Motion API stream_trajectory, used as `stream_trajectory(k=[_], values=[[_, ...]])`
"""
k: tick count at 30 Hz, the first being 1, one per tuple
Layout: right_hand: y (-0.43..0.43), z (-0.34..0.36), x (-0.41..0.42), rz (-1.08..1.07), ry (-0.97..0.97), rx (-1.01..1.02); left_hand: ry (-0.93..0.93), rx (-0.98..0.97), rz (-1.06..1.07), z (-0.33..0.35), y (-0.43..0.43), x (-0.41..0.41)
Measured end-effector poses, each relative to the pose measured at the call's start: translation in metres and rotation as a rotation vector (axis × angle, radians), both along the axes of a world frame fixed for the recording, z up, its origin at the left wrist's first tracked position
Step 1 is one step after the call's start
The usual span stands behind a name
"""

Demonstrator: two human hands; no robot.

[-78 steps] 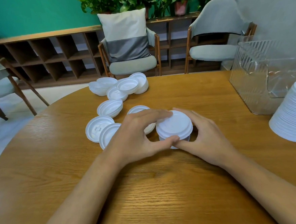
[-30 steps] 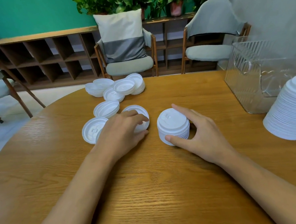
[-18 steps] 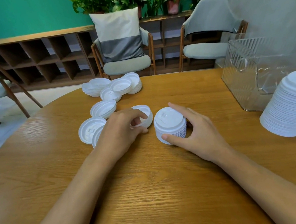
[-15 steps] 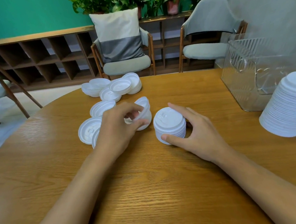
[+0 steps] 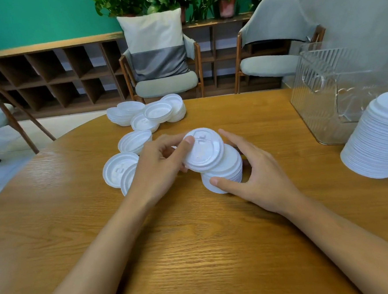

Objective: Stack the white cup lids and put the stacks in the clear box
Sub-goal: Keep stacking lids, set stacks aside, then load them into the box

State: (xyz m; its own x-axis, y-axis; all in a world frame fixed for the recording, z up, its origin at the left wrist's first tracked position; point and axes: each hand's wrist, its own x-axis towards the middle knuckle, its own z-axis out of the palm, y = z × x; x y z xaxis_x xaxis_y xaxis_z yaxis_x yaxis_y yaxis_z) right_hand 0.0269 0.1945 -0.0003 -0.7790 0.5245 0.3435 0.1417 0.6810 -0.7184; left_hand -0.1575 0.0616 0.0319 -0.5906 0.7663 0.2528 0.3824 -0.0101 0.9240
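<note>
My left hand [image 5: 160, 165] grips a white cup lid [image 5: 203, 149], held tilted just above and to the left of a short stack of lids [image 5: 229, 169] in the middle of the round wooden table [image 5: 195, 250]. My right hand [image 5: 257, 174] wraps around that stack, thumb at its front, fingers behind it. Loose lids lie to the left: one flat lid [image 5: 118, 169], an upturned one [image 5: 135, 141], and a far cluster of lids [image 5: 145, 114]. The clear box [image 5: 327, 91] stands at the right, with no lids visible inside it.
A tall leaning stack of white lids [image 5: 378, 138] sits at the right edge, just in front of the clear box. Chairs [image 5: 165, 80] and a low wooden shelf [image 5: 45, 74] stand beyond the table's far edge.
My left hand picked a lid off the table beside the stack, lifted it and carried it right, over the stack. My right hand stayed around the stack.
</note>
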Motion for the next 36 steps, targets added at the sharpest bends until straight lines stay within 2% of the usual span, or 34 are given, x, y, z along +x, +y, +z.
stream_trajectory(k=[7,11,13,19,26,36], values=[[-0.003,0.001,0.001,0.043,0.011,0.008,0.347,-0.113,0.027,-0.015,0.001,0.012],[-0.001,-0.001,0.001,0.037,0.012,0.021,0.461,-0.117,0.066,-0.016,0.002,0.011],[-0.002,-0.001,0.001,0.035,0.010,0.023,0.434,-0.123,0.061,-0.013,0.001,0.007],[-0.001,-0.002,0.000,0.050,0.031,0.011,0.251,-0.084,-0.247,-0.003,-0.004,0.011],[-0.001,-0.001,0.000,0.050,0.016,-0.032,0.322,-0.027,-0.085,-0.008,0.000,0.018],[0.000,-0.002,0.001,0.053,0.003,-0.047,0.380,-0.060,-0.078,-0.016,0.003,0.016]])
